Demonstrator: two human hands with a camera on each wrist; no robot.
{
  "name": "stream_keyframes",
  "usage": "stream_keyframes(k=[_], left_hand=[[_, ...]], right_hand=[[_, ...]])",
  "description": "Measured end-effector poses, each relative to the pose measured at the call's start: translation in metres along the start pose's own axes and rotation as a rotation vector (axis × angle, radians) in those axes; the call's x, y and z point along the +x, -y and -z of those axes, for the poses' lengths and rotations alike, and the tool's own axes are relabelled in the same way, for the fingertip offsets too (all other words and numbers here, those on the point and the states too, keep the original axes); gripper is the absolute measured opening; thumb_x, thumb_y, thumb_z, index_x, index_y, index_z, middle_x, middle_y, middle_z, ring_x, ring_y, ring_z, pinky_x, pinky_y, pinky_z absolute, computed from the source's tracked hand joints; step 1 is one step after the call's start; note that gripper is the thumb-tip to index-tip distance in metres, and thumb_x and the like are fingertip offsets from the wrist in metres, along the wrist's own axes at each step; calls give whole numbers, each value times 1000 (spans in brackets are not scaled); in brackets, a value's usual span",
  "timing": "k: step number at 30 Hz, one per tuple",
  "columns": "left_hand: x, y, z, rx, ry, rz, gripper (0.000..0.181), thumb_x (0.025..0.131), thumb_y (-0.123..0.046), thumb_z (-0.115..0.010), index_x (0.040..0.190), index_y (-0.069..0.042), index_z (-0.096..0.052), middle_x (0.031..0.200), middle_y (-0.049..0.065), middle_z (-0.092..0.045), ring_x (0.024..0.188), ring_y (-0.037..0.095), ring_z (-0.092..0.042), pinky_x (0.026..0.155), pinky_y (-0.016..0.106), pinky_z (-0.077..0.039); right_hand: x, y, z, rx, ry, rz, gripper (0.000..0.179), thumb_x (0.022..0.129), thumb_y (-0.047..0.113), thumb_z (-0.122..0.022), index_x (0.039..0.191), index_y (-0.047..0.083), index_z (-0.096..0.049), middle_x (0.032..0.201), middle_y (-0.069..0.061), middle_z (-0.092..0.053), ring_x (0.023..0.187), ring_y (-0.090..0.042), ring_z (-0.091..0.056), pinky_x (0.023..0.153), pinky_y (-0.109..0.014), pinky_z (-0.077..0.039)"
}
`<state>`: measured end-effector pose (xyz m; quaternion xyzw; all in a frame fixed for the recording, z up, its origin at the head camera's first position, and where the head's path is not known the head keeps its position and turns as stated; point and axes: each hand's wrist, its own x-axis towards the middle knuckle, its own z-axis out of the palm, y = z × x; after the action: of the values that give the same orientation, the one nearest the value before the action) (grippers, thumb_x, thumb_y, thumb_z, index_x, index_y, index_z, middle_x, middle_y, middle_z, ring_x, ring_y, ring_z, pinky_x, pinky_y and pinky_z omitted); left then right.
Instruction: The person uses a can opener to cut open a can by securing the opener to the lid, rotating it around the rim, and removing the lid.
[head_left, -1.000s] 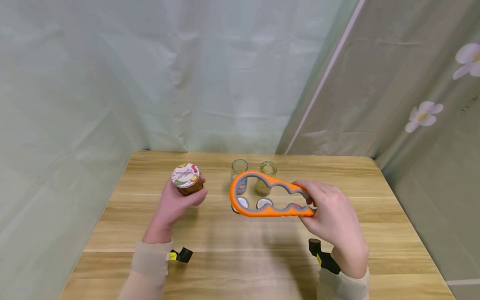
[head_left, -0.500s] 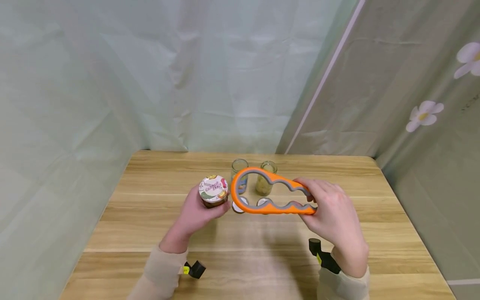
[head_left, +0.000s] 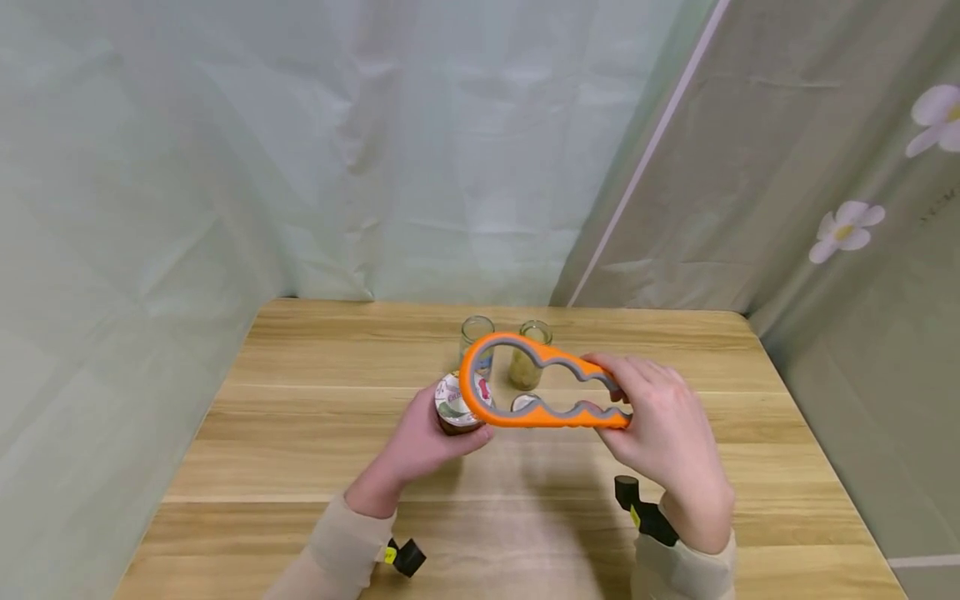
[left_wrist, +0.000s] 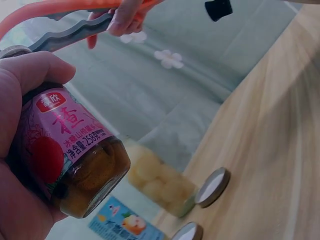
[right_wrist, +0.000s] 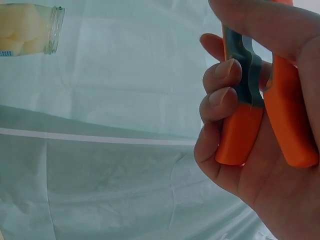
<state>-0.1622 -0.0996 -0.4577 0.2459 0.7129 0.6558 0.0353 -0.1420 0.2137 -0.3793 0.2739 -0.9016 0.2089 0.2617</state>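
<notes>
My left hand (head_left: pixel 423 440) grips a glass jar (left_wrist: pixel 75 150) with a pink label and amber contents, raised above the table. The jar's printed white lid (head_left: pixel 452 402) faces up, and the rounded end of an orange jar opener (head_left: pixel 555 421) overlaps its right side in the head view. Whether the opener touches the lid, I cannot tell. My right hand (head_left: pixel 663 417) holds the opener by both its handles (right_wrist: pixel 240 135), whose grey inner edges are scalloped. The handles stand apart from each other.
Two lidless glass jars stand towards the back of the table (head_left: pixel 300 358): one with a blue label (left_wrist: pixel 125 220), one with pale round pieces (left_wrist: pixel 160 182). Two loose lids lie in front of them, one lid (left_wrist: pixel 212 187) nearer the pale jar. A curtain (head_left: pixel 450 167) hangs behind.
My left hand has carried the jar rightwards and slightly nearer me, so that its lid now meets the opener's rounded end in the head view. The right hand has barely moved.
</notes>
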Motion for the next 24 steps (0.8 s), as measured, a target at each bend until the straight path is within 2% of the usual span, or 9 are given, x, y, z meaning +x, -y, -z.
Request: stream_keyframes(k=[4,8,10,14,17,21,24], left_hand=[[0,1,-7,4,30,-27,44,88,-5,-88,126,-9,-67,115,12,-72,101,25,-69,90,35,-59],[-1,3,-14,-12,56,-17,45,87,-6,-89,125,-13,-68,113,7,-74,96,23,-69,88,33,-58],[-2,5,-17,-9,65,-12,46,86,-7,-90,126,-14,-67,113,1,-74,96,23,-68,89,33,-58],[-1,8,-22,-22,77,-52,73,84,-4,-90,146,-16,-53,128,2,-69,111,23,-68,101,34,-54],[0,8,-25,-65,79,-69,76,84,-1,-88,149,-12,-51,132,6,-68,117,24,-68,104,34,-54],[1,11,-29,-131,98,-93,60,86,2,-85,140,-6,-61,128,9,-72,115,25,-71,100,35,-57],[1,12,-31,-144,107,-131,62,87,2,-85,143,-5,-59,131,11,-71,118,29,-70,102,38,-56]], right_hand=[[2,1,-1,12,15,1,56,80,22,-90,132,17,-71,85,7,-61,73,-10,-55,71,-40,-46],[2,3,-2,22,29,7,55,80,22,-90,132,17,-72,88,8,-65,74,-9,-59,71,-41,-48],[3,3,-3,27,36,13,56,80,21,-91,133,18,-72,89,8,-66,75,-9,-59,71,-41,-49],[5,6,-5,33,57,36,59,79,17,-91,135,20,-71,88,10,-64,75,-9,-58,69,-40,-50],[6,9,-8,34,73,61,60,79,17,-90,135,20,-71,86,11,-62,74,-9,-57,68,-40,-50],[8,13,-12,25,89,83,57,80,18,-89,134,20,-72,86,11,-61,75,-9,-56,71,-41,-51],[7,14,-14,21,104,85,55,81,19,-89,132,19,-72,85,11,-60,75,-9,-55,73,-40,-51]])
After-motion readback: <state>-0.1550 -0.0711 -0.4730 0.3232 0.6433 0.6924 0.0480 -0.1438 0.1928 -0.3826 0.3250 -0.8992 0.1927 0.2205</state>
